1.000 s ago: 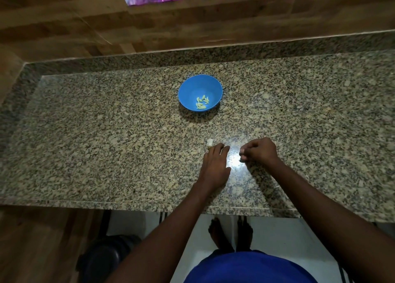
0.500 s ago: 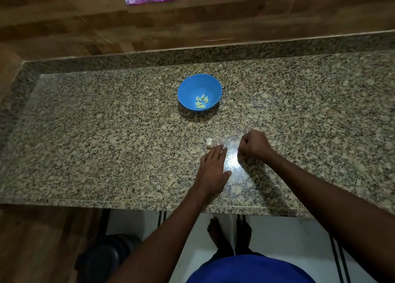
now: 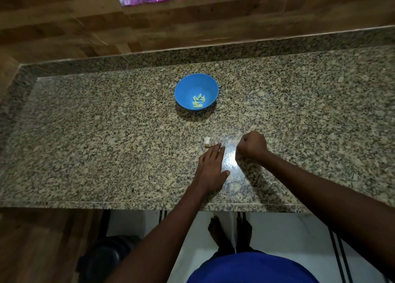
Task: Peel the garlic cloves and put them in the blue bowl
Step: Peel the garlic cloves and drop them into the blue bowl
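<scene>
Your left hand (image 3: 211,165) lies flat on the worktop (image 3: 85,133) with its fingers straight, the tips just beside a small pale garlic piece (image 3: 207,141). Your right hand (image 3: 252,145) is curled into a fist; I cannot tell if it holds anything. The blue bowl (image 3: 196,91), farther back, has peeled cloves (image 3: 198,100) inside.

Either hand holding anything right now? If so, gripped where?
Left hand lies flat on the counter, holding nothing; fingertips reach the garlic piece. Right hand is fisted; any contents are hidden.
</scene>
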A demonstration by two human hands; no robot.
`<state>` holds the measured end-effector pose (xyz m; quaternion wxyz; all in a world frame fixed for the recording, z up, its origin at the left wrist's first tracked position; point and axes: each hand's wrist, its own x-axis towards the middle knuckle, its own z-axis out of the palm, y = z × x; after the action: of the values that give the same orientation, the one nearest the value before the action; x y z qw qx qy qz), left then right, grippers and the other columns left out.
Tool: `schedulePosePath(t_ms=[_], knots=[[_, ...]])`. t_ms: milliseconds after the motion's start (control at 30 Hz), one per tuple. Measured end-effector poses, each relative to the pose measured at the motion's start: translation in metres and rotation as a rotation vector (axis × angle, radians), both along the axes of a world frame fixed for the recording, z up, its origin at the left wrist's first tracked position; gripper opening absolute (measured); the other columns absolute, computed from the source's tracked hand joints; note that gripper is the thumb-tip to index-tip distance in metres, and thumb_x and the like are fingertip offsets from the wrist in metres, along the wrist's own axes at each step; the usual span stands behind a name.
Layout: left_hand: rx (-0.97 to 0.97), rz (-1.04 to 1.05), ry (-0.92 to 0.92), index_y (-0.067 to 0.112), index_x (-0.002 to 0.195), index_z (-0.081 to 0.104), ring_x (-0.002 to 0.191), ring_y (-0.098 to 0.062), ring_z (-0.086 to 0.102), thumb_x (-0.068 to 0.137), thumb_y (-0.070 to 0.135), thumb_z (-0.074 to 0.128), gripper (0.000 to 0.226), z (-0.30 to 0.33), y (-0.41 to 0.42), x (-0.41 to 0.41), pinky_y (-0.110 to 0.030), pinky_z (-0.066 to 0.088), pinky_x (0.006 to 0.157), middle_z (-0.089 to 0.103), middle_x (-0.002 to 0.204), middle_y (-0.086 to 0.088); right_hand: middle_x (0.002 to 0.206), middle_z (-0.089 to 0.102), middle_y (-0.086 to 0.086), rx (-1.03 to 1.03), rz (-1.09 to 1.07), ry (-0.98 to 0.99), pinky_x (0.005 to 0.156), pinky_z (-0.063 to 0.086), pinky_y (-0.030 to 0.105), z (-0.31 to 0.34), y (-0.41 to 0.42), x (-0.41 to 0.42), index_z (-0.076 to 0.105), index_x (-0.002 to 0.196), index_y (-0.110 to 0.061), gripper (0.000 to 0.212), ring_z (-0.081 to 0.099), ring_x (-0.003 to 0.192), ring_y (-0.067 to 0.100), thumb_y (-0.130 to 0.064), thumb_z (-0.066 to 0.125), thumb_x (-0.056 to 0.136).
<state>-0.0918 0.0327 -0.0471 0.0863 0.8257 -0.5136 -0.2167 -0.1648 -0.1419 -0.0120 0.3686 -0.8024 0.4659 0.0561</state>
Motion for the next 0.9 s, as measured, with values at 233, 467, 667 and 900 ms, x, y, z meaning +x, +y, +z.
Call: schedulePosePath(t_ms=[233, 467, 667, 900], knots=[[0.002, 0.003, 0.009, 0.015, 0.162, 0.002, 0.156, -0.021, -0.003, 0.099, 0.044, 0.053, 0.086, -0.002, 0.0, -0.002, -0.044, 0.009, 0.121, -0.004, 0.17, -0.004, 0.067, 0.072, 0.016, 0.271, -0.413, 0.081, 0.045, 0.053, 0.026, 0.003, 0.006, 0.01, 0.071, 0.086, 0.01, 0.025, 0.072, 0.057, 0.024, -0.004, 0.085, 0.07], [-0.02, 0.0, 0.012, 0.014, 0.162, 0.005, 0.156, -0.022, -0.001, 0.098, 0.043, 0.055, 0.087, -0.004, 0.0, -0.001, -0.045, 0.01, 0.121, -0.001, 0.17, -0.005, 0.068, 0.067, 0.014, -0.306, 0.199, -0.008, 0.056, 0.05, 0.033, -0.006, 0.025, 0.001, 0.069, 0.071, -0.006, 0.006, 0.064, 0.066, 0.031, -0.008, 0.065, 0.076], [-0.031, 0.04, 0.066, 0.015, 0.161, 0.016, 0.155, -0.022, 0.007, 0.094, 0.039, 0.062, 0.085, 0.001, -0.003, 0.002, -0.047, 0.016, 0.12, 0.009, 0.169, -0.005, 0.065, 0.071, 0.004, -0.099, 0.15, -0.123, 0.063, 0.057, 0.029, -0.006, 0.005, -0.011, 0.072, 0.065, -0.014, 0.015, 0.068, 0.063, 0.018, -0.004, 0.075, 0.076], [-0.404, 0.588, 0.766, 0.012, 0.102, 0.076, 0.079, -0.023, 0.072, 0.094, 0.013, 0.068, 0.012, 0.038, -0.026, -0.001, -0.041, 0.063, 0.073, 0.076, 0.092, -0.012, 0.09, 0.071, 0.033, 0.672, -0.274, -0.474, 0.066, 0.063, 0.033, 0.02, 0.01, -0.043, 0.068, 0.095, 0.015, 0.011, 0.073, 0.073, 0.032, 0.01, 0.069, 0.085]])
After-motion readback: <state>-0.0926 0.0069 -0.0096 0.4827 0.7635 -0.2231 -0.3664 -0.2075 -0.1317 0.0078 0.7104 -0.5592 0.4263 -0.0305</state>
